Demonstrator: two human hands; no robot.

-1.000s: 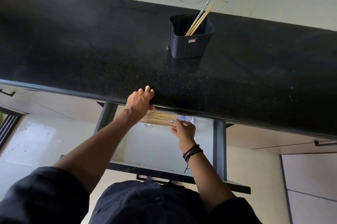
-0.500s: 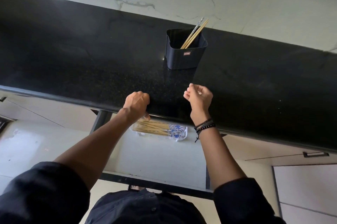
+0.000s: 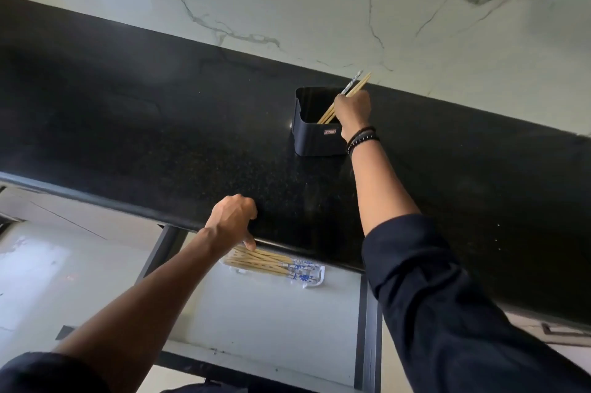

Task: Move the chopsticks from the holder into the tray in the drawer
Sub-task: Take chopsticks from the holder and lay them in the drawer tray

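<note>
1. The right hand (image 3: 353, 109) was clenched around the last chopsticks (image 3: 358, 85) in the holder (image 3: 315, 139), gripping mid-shaft.
2. Their long axis leaned up and away toward the marble wall (image 3: 415, 8), tips down in the holder, so I'd judge the pull follows that slant.
3. The tray (image 3: 319, 277) sat in the open drawer (image 3: 271, 312), below the counter (image 3: 128, 120) edge, already holding pale wooden sticks with blue-patterned ends.
4. The left hand (image 3: 233, 219) rested curled on the counter edge, holding nothing.
5. The holder was dark, smooth, boxy; the counter black and speckled.

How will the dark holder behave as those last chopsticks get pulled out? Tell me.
The holder will probably stay put: it sits flat and squat on the countertop. Nearly empty, it looks light, so it might slide. The right hand has its grip on chopsticks leaning against the rim, which could nudge it.
</note>
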